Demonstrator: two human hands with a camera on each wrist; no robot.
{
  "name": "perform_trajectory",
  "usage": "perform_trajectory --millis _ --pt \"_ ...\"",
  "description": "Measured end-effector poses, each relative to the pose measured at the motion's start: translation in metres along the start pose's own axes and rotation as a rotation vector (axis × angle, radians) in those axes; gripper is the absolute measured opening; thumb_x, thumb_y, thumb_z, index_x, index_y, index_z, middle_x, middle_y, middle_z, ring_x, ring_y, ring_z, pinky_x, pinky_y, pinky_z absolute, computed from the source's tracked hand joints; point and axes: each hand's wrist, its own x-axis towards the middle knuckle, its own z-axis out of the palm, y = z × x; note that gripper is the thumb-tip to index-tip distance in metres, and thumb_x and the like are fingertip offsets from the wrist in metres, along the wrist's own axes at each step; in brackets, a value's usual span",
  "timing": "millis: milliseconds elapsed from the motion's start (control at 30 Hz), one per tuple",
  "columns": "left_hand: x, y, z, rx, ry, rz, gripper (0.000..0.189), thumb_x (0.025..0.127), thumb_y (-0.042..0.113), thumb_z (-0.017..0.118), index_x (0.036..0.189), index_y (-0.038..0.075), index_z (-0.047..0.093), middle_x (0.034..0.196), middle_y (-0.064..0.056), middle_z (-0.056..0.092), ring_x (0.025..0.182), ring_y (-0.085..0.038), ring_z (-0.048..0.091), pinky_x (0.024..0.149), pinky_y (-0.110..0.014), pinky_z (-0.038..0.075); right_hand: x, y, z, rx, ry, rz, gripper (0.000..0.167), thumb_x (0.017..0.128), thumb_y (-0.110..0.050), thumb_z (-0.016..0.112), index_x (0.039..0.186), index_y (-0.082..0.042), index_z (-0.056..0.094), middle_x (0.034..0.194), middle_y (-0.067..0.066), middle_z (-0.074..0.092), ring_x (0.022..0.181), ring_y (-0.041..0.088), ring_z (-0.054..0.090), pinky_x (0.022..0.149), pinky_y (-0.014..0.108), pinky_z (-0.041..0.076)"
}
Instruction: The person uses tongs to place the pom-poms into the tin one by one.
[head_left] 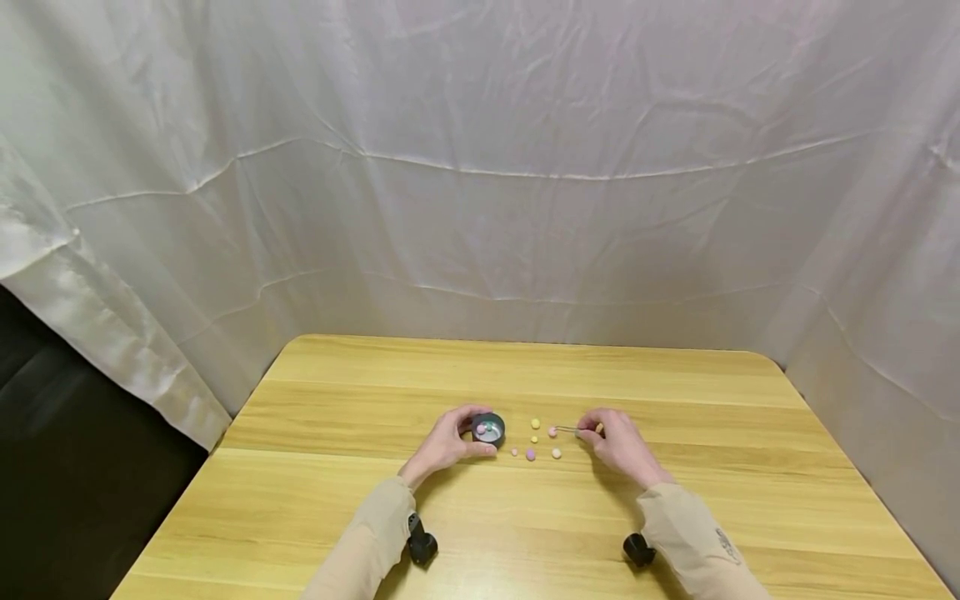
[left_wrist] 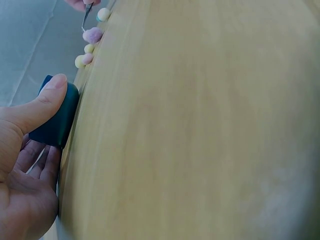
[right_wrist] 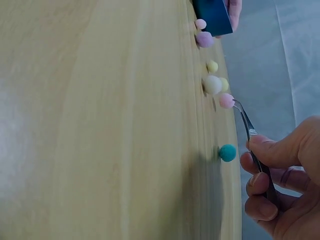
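Note:
With thumb and fingers on either side, my left hand (head_left: 448, 440) holds a small dark round cup (head_left: 498, 442). Inside the cup lie a pink pom-pom (head_left: 481, 429) and a teal one. My right hand (head_left: 618, 446) pinches metal tweezers (right_wrist: 246, 120) with bent tips. At those tips is another pink pom-pom (right_wrist: 226, 100), which looks raised off the table in the right wrist view. Between the hands lie a purple pom-pom (head_left: 531, 455), a white pom-pom (head_left: 557, 453), two yellow ones and a tiny pink one (head_left: 514, 452).
A teal pom-pom (right_wrist: 228, 153) lies near the right hand, which hides it in the head view. All of this is on a wood-grain table (head_left: 510, 525). Pale curtains (head_left: 480, 225) hang behind and beside it. Something black (head_left: 67, 467) stands at the far left.

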Motion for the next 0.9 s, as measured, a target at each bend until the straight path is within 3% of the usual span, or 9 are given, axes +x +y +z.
perform_trajectory --millis 900 --pt "-0.001 0.000 0.002 -0.013 0.019 0.008 0.062 0.082 0.006 0.083 0.137 -0.001 0.056 0.134 -0.022 0.061 0.123 -0.037 0.061 0.106 -0.047 0.051 -0.010 0.010 -0.004 0.001 -0.010 -0.027 0.008 0.093 -0.004 0.069 0.087 -0.007 0.073 0.082 0.002 0.068 0.065 0.011 0.050 0.059 0.020 0.039"
